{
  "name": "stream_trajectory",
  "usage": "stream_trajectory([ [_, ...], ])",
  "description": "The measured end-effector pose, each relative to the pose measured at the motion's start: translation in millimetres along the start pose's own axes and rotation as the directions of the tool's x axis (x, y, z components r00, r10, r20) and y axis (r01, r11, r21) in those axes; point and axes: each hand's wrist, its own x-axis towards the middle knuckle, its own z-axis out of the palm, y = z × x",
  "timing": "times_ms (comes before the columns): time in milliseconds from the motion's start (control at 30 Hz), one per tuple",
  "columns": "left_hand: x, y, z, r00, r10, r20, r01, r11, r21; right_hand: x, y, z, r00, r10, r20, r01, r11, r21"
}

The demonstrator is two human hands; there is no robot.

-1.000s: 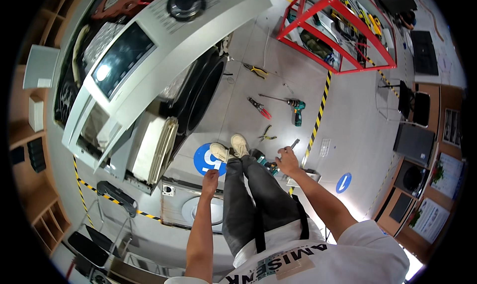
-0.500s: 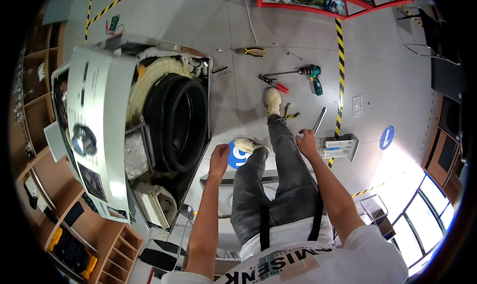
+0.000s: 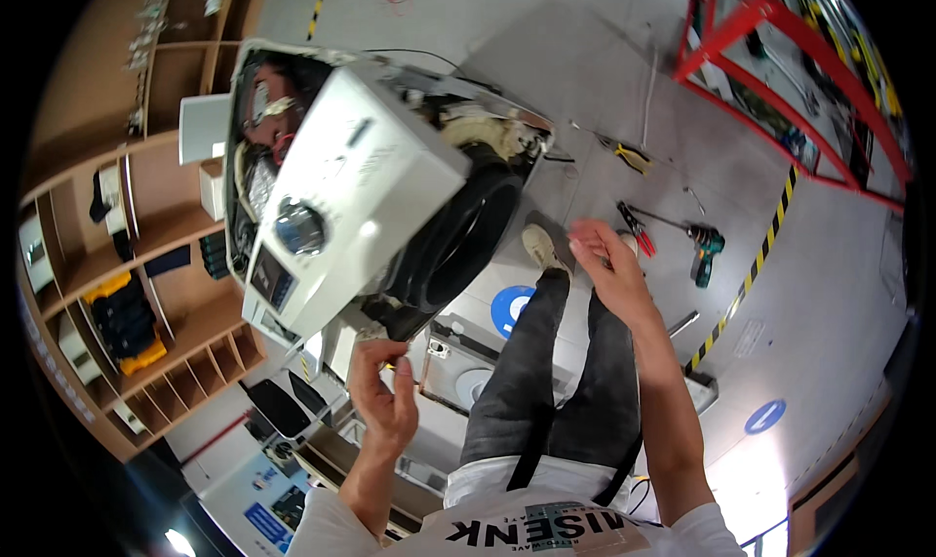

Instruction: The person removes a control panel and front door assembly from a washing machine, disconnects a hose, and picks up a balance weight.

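A partly dismantled washing machine stands to my left, its white control panel (image 3: 366, 186) with a round dial (image 3: 300, 227) leaning at an angle. Behind the panel, the black rubber door seal (image 3: 468, 230) around the drum opening is partly hidden. My left hand (image 3: 385, 396) is near the machine's lower corner, fingers loosely bent, thumb apart, holding nothing visible. My right hand (image 3: 614, 269) reaches forward over my legs, fingers stretched out and slightly blurred, with nothing seen in it. Beyond that hand, red-handled pliers (image 3: 636, 230) and a green power drill (image 3: 706, 250) lie on the floor.
Yellow-handled pliers (image 3: 629, 157) lie farther off. A red-framed tool rack (image 3: 770, 99) stands at the far right. Wooden shelving (image 3: 180, 294) lines the left. A metal panel (image 3: 444, 367) lies by my legs. Black-yellow tape (image 3: 746, 284) marks the floor.
My view has turned left, so the machine appears closer to the centre. My right hand has moved forward and inward; my left hand is now lower, by the machine's corner.
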Motion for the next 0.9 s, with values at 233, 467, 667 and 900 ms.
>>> stream_trajectory([
  [233,21,-65,-103,0.914,0.059,-0.402,0.133,0.891,0.434,41,-136,94,0.98,-0.135,0.143,0.087,0.948,0.305],
  [467,8,-192,-165,0.67,-0.437,-0.6,0.537,0.843,-0.013,47,-144,129,0.997,0.043,-0.069,-0.014,0.927,0.375],
  [667,25,-213,-168,0.569,-0.733,-0.371,0.625,0.68,-0.385,48,-142,130,0.992,0.064,-0.107,-0.014,0.911,0.411],
  [900,39,-249,-175,0.603,-0.766,-0.223,0.576,0.612,-0.542,50,-144,132,0.998,0.035,-0.052,-0.01,0.905,0.425],
])
